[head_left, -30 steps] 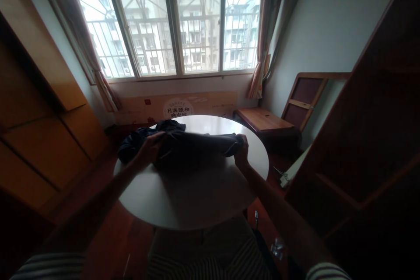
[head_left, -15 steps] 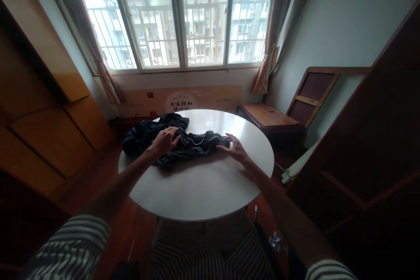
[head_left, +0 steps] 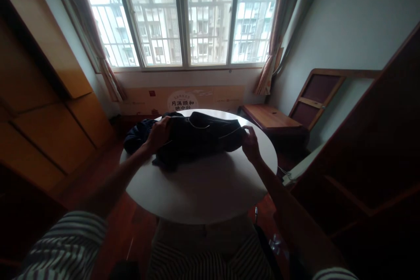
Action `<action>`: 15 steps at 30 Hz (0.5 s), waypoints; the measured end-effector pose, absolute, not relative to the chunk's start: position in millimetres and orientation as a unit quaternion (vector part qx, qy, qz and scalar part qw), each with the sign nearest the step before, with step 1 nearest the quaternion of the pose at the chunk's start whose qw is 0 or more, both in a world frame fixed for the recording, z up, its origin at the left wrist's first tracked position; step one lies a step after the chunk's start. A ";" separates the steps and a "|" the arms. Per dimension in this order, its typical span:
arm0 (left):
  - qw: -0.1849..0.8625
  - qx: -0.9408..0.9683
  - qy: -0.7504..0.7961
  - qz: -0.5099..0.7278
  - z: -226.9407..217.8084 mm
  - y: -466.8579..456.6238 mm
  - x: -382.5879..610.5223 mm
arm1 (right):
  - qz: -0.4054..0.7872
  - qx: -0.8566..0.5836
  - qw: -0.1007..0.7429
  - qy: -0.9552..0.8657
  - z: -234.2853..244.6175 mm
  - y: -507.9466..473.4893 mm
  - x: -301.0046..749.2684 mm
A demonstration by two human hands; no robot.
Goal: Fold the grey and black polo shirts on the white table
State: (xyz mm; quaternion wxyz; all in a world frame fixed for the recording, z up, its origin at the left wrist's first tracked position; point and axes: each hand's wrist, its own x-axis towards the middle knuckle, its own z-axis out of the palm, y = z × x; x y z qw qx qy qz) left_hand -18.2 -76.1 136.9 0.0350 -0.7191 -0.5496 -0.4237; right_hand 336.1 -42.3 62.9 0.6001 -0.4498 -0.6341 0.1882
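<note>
A dark navy garment (head_left: 197,140) with thin light trim lies across the far half of a round white table (head_left: 203,188). My left hand (head_left: 159,133) is closed on the garment's left part. My right hand (head_left: 250,142) pinches its right end. Between the two hands the cloth is lifted a little off the table and stretched sideways. More dark cloth (head_left: 138,135) is bunched at the table's far left edge.
Wooden cabinets (head_left: 42,109) stand to the left and a dark wooden frame (head_left: 370,140) to the right. A low wooden bench (head_left: 267,118) and a leaning panel (head_left: 315,96) sit past the table. A barred window (head_left: 183,17) and a printed cardboard box (head_left: 183,99) are behind.
Half a second ago both hands lay flat and open on the garment; now they have closed on it and raised it, spreading it between them.
</note>
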 end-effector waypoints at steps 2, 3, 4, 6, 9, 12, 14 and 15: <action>0.094 -0.693 -0.525 -0.485 162.5 -91.7 -28.9 | 0.183 -0.398 0.648 -0.624 90.4 -55.5 338.6; 0.132 -0.680 -0.508 -0.511 178.5 -101.9 -33.3 | 0.162 -0.377 0.665 -0.625 108.2 -62.4 340.0; 0.164 -0.669 -0.492 -0.532 196.3 -112.4 -36.9 | 0.127 -0.361 0.681 -0.624 128.3 -68.5 341.6; 0.211 -0.649 -0.480 -0.551 234.3 -128.0 -42.4 | 0.057 -0.335 0.711 -0.616 173.3 -74.2 345.2; 0.254 -0.630 -0.480 -0.556 282.7 -119.4 -49.6 | -0.038 -0.304 0.707 -0.638 237.8 -54.7 348.6; 0.240 -0.643 -0.483 -0.543 301.7 -69.0 -54.1 | -0.062 -0.367 0.620 -0.691 276.9 -5.5 343.0; 0.200 -0.667 -0.515 -0.500 294.9 -28.0 -50.4 | -0.042 -0.425 0.559 -0.711 282.0 28.2 333.6; 0.180 -0.676 -0.538 -0.471 286.4 -10.6 -45.5 | -0.031 -0.446 0.532 -0.719 277.9 40.8 327.9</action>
